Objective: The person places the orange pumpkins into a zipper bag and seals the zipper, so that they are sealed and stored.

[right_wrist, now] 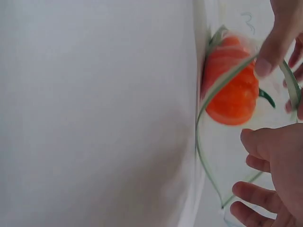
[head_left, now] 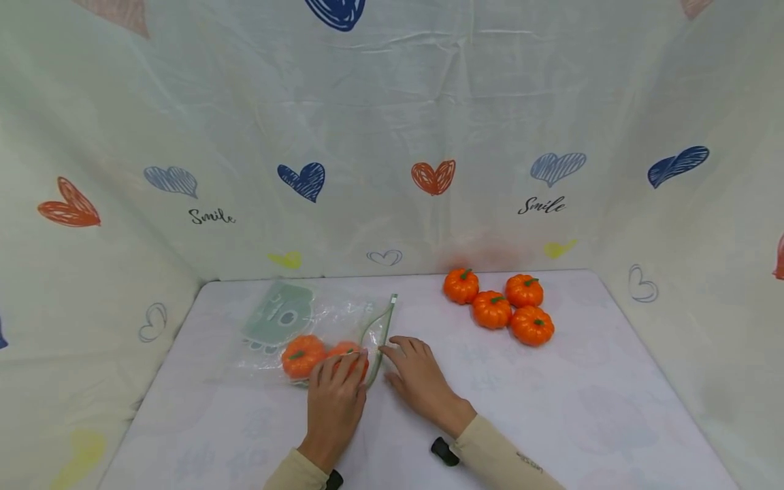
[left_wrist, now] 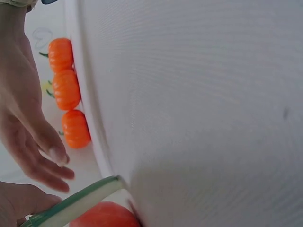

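— Since the bag's mouth gapes beside both hands, where is the zip bag (head_left: pixel 318 333) placed?
— At eleven o'clock from the hands, on the table (head_left: pixel 551 408), two pumpkins (head_left: pixel 303 355) inside; its zip strip (head_left: pixel 381 333) is run from six towards twelve.
— And the hands?
— The strip's near end is pinched by the left hand (head_left: pixel 335 395). The right hand (head_left: pixel 419 378) is laid open, fingers relaxed, just at three o'clock of the mouth. Four loose pumpkins (head_left: pixel 501 306) are left at one o'clock, nearer the right hand.
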Action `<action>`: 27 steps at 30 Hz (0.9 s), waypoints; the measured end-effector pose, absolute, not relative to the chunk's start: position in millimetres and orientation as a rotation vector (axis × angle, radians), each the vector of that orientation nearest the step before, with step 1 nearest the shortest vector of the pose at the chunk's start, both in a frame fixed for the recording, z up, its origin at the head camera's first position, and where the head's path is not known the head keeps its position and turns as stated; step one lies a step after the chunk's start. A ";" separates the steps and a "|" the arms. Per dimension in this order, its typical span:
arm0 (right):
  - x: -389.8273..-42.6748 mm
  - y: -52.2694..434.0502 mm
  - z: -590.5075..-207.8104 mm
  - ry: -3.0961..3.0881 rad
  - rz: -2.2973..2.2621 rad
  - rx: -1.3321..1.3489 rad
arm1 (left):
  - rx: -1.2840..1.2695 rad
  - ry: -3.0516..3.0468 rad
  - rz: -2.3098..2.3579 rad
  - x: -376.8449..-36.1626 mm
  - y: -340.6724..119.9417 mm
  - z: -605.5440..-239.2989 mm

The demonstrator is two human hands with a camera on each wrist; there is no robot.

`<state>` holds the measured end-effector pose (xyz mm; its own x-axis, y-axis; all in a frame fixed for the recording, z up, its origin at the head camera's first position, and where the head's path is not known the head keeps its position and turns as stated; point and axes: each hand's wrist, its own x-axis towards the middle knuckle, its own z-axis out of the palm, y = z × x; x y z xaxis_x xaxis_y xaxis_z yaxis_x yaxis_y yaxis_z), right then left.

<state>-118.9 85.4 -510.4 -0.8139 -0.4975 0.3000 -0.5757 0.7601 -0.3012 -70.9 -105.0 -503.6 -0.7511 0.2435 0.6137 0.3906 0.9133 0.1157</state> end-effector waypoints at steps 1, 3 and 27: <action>-119.0 90.0 -509.9 -2.760 0.582 0.830 | -0.448 -2.461 -0.311 -70.5 -105.0 -503.5; -118.9 100.0 -508.1 -2.775 0.616 0.781 | -0.442 -2.474 -0.310 -69.9 -105.0 -503.3; -118.1 222.1 -495.7 -2.650 0.496 0.298 | -0.434 -2.465 -0.349 -69.7 -102.7 -503.9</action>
<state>-118.1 222.1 -495.7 -0.8862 -0.1287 0.4450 -0.2810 0.9131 -0.2953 -69.7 -102.7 -503.9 -0.7633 0.2245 0.6057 0.3837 0.9119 0.1455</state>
